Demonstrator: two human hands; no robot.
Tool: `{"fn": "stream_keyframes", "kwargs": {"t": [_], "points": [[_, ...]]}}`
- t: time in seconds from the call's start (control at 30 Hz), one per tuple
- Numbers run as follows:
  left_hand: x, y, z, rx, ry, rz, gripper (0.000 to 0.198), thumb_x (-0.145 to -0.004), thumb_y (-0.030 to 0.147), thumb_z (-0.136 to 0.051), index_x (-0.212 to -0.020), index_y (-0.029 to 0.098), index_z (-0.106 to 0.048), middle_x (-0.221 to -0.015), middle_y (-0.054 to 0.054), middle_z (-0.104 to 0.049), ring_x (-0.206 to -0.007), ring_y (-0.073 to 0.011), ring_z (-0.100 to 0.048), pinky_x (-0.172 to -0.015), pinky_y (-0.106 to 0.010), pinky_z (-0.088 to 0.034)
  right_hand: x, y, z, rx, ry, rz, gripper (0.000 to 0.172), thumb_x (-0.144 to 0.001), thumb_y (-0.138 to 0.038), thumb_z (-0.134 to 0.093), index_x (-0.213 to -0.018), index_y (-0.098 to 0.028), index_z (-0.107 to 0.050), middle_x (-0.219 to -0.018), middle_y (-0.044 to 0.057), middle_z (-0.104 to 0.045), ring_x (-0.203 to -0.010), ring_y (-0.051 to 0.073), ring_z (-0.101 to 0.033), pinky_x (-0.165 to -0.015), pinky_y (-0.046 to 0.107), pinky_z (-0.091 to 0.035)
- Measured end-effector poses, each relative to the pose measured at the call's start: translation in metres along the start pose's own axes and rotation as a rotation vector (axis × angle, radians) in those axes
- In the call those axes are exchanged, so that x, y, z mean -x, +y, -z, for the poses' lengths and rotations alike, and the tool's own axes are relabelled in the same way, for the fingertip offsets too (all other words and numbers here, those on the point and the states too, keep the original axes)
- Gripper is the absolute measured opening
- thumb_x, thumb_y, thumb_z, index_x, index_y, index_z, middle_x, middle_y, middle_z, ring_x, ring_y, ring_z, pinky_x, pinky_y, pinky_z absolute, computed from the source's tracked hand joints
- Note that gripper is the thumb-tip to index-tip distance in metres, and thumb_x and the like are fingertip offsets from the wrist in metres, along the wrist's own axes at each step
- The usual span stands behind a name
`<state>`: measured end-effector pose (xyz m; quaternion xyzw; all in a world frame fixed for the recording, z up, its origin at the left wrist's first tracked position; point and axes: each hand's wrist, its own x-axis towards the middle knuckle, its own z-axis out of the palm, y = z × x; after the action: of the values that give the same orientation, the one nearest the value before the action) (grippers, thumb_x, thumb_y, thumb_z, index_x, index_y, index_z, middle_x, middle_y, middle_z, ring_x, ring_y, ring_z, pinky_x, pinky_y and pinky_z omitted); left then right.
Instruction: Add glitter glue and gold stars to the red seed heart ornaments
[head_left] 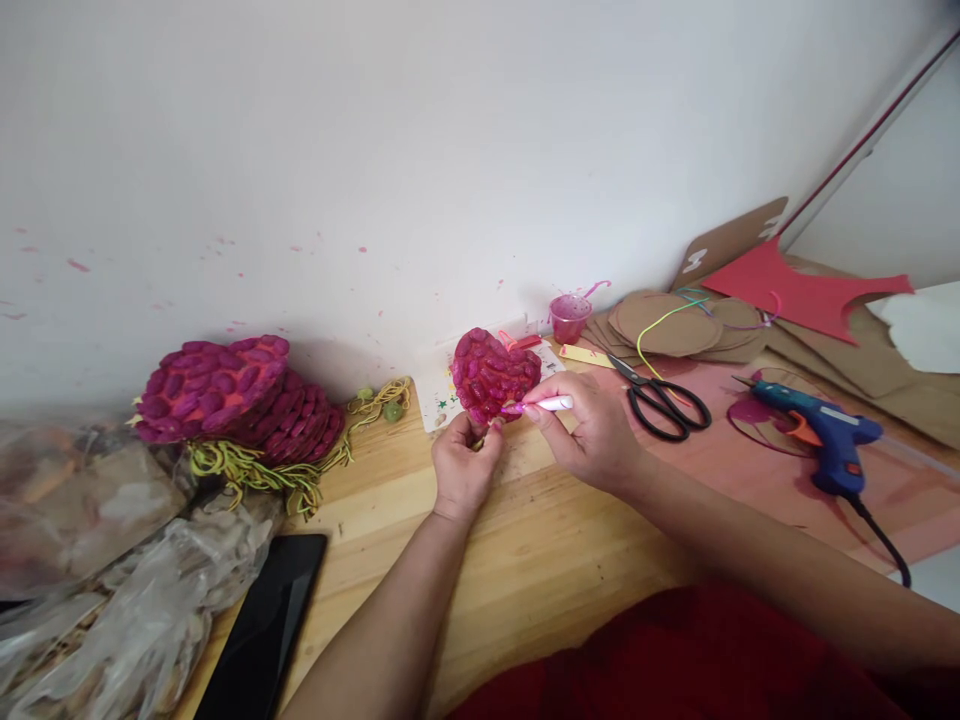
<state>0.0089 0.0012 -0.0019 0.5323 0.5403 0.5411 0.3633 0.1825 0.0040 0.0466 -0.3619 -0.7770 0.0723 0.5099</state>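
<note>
My left hand (465, 465) is closed on the lower edge of a magenta, roughly heart-shaped disc (491, 365) covered in bumpy oval pieces, and holds it up over the table. Pinched between my right thumb and fingers is a slim paintbrush (556, 403) with a white handle; its pink-stained end touches the disc's lower right edge. My right hand (589, 430) stays just right of the disc. Behind the disc lies a paint-spotted white sheet (435, 408). A small clear cup (570, 320) with pink paint and a pink stick stands near the wall.
At left are stacked magenta discs (217, 385) with yellow-green cords (255, 475), plastic bags (150, 600) and a black flat object (262, 620). To the right lie scissors (667, 405), a blue glue gun (821, 425), cardboard discs (664, 325) and a red sheet (810, 290).
</note>
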Motion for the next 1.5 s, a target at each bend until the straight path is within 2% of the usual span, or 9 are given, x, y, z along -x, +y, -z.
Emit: {"fn": "stream_keyframes", "kwargs": {"t": [0.23,0.37,0.5,0.93,1.5], "points": [[-0.0017,-0.0017,0.0004,0.052,0.023,0.022,0.023,-0.073,0.037,-0.068,-0.065,0.019,-0.054,-0.058,0.003,-0.053,-0.055,-0.0113,-0.046,-0.055,-0.024,-0.037,-0.0006,0.0038,0.0013,0.048,0.023,0.026,0.003,-0.093,-0.018,-0.062,-0.093,-0.021,-0.061,-0.084,0.002,-0.070,-0.078,0.019,-0.063,-0.076,0.035,-0.044],[-0.0017,-0.0020,0.0012,0.044,0.023,0.030,0.024,-0.073,0.037,-0.068,-0.064,0.020,-0.054,-0.057,0.003,-0.053,-0.055,-0.0115,-0.046,-0.055,-0.024,-0.036,0.0014,0.0043,-0.0019,-0.020,-0.027,0.005,0.002,-0.094,-0.019,-0.061,-0.095,-0.021,-0.061,-0.087,0.002,-0.071,-0.081,0.019,-0.064,-0.078,0.035,-0.045],[-0.0022,-0.0022,0.0013,0.062,0.020,0.056,0.024,-0.073,0.037,-0.069,-0.065,0.019,-0.055,-0.056,0.003,-0.053,-0.054,-0.0116,-0.047,-0.055,-0.024,-0.037,0.0028,0.0033,-0.0020,0.006,-0.070,0.026,0.002,-0.095,-0.019,-0.059,-0.095,-0.021,-0.061,-0.086,0.003,-0.071,-0.083,0.020,-0.063,-0.080,0.037,-0.044],[-0.0036,-0.0056,0.0019,0.166,0.037,0.152,0.027,-0.073,0.039,-0.071,-0.064,0.018,-0.057,-0.051,0.003,-0.058,-0.047,-0.0102,-0.047,-0.050,-0.022,-0.036,0.0018,0.0070,-0.0009,0.028,-0.080,0.050,0.004,-0.094,-0.018,-0.059,-0.094,-0.021,-0.061,-0.085,0.003,-0.071,-0.080,0.021,-0.062,-0.079,0.038,-0.042],[-0.0063,-0.0076,0.0033,0.208,0.055,0.165,0.026,-0.074,0.038,-0.073,-0.065,0.018,-0.059,-0.051,0.002,-0.060,-0.045,-0.0096,-0.047,-0.049,-0.021,-0.037,0.0014,0.0054,-0.0029,0.025,-0.117,0.067,0.003,-0.093,-0.021,-0.060,-0.092,-0.021,-0.063,-0.081,0.002,-0.071,-0.079,0.020,-0.061,-0.079,0.037,-0.040]]}}
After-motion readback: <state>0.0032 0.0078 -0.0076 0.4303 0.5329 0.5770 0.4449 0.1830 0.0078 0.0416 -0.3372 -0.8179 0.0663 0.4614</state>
